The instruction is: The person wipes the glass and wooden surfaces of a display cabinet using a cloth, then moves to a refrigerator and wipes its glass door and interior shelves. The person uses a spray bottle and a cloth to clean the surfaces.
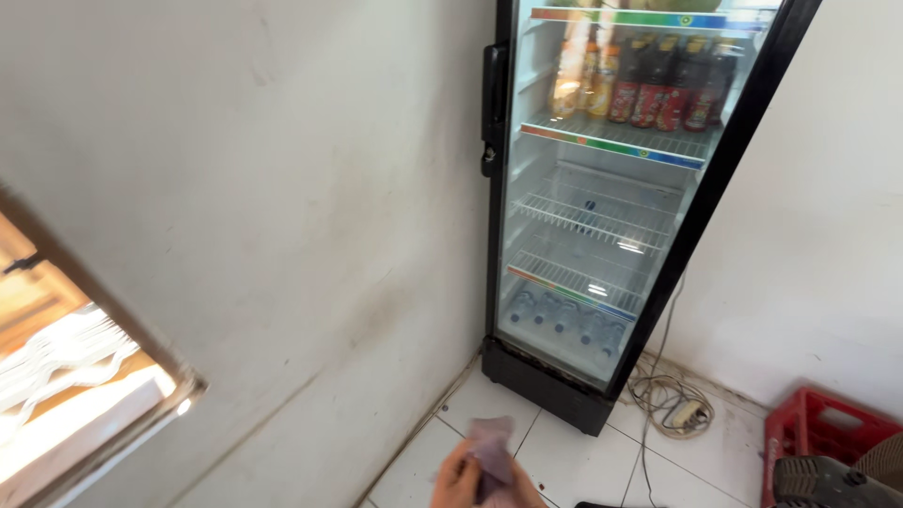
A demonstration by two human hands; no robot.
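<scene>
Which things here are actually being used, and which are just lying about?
In use: hand; purple cloth it holds.

Lying about: glass-door fridge; bottles on its top shelf; water bottles at the bottom; power strip; red crate.

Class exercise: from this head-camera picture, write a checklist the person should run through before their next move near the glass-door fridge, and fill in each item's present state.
1. Hand grips the small purple thing: ok, fingers wrap its lower end.
2. Which hand it is, and where the other hand is: cannot tell.
3. Fridge door shut: ok, as far as the view shows.
4. Stock inside: bottles on an upper shelf, water bottles at the bottom, middle shelves bare: ok.
5. Floor path: not ok, loose cable and power strip beside the fridge, red crate nearby.
</scene>
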